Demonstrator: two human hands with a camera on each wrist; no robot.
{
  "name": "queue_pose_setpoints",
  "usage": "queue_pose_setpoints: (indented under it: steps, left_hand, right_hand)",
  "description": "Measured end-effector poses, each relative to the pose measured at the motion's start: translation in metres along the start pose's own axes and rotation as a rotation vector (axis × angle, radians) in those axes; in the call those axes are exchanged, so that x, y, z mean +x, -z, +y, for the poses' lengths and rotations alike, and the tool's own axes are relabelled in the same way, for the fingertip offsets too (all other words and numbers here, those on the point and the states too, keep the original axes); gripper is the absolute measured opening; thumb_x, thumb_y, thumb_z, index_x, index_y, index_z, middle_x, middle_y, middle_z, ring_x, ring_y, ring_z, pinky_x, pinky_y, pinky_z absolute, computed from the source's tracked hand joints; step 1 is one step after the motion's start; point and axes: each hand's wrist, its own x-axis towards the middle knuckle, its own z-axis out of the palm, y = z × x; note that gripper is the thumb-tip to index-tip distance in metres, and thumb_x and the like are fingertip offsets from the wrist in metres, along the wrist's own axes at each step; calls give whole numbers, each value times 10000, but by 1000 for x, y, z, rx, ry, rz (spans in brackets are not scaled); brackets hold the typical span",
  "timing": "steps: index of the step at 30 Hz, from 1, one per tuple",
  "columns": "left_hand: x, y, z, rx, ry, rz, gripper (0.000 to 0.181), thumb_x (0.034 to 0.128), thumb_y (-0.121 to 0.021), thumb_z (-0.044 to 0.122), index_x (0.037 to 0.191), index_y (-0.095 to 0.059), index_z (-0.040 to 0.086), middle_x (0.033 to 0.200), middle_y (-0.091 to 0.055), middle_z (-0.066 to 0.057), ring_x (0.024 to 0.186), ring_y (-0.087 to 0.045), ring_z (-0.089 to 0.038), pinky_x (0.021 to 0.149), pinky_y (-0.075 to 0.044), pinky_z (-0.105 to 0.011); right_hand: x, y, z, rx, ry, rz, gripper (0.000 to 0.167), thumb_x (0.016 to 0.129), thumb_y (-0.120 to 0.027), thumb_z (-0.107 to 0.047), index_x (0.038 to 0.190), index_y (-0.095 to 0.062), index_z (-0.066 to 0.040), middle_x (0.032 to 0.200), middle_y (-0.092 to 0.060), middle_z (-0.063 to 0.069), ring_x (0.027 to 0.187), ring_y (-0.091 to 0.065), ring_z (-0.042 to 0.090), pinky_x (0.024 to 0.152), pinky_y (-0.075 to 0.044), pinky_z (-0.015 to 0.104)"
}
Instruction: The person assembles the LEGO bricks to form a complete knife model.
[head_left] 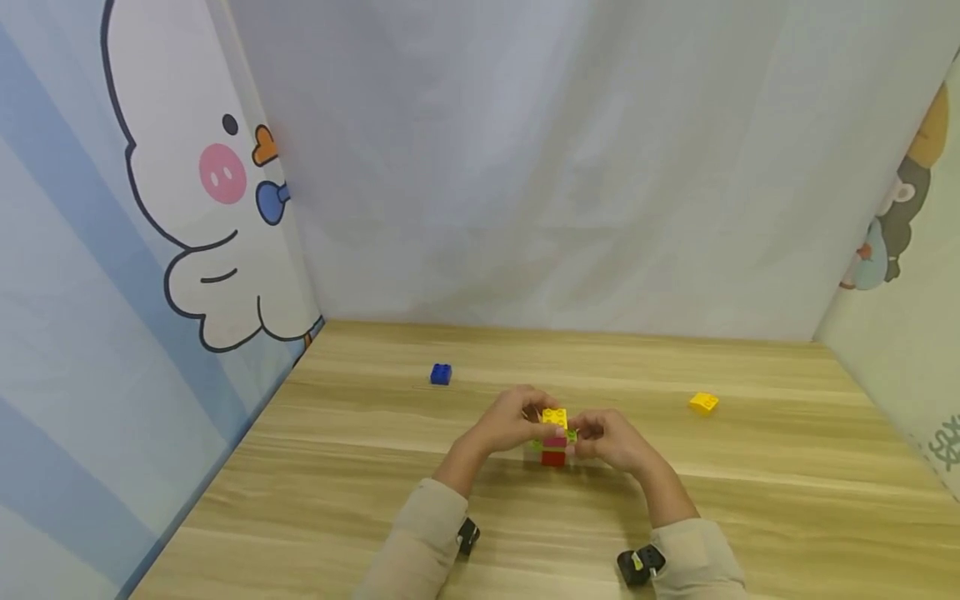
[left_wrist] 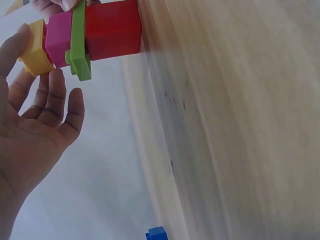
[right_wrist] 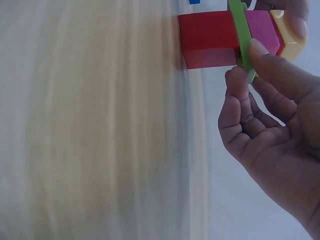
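A small brick tower stands upright on the table, with a red block at the bottom. Above the red comes a thin green plate jutting out on both sides, then a magenta brick. The yellow brick is on top; whether it is fully seated I cannot tell. My left hand pinches this yellow brick between thumb and fingers. At the tower's right side, my right hand pinches the protruding end of the green plate, its thumb also close against the magenta brick.
A blue brick lies at the back left of the wooden table. Another yellow brick, with a sloped side, is off to the right. A pale curtain hangs behind the table, and printed cloths flank it.
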Motion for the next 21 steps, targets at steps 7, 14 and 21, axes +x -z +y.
queue_pose_setpoints:
  steps: [7,14,21]
  left_hand:
    - [2,-2,4,14,12,-10,306,806,-740,225,1051,-667,58,895,-531,32,791,-531,-119,687,-475,-228]
    - [1,-3,1,-16,48,-7,319,812,-736,242,1073,-662,74,924,-528,34,822,-539,-121,712,-474,-236]
    - [-1,-2,-1,-42,63,-7,335,815,-737,237,1093,-651,72,936,-520,31,836,-544,-131,709,-478,-240]
  right_hand:
    - [-1,1,-1,-9,-12,4,295,803,-642,16,1086,-603,92,860,-588,74,797,-526,213,692,-472,350]
    - [0,1,0,-7,-14,13,302,807,-654,-2,1093,-609,84,857,-573,72,787,-508,221,685,-461,356]
    - [0,0,0,8,-8,15,307,804,-674,-10,1088,-609,87,865,-580,77,795,-511,221,684,-463,356]
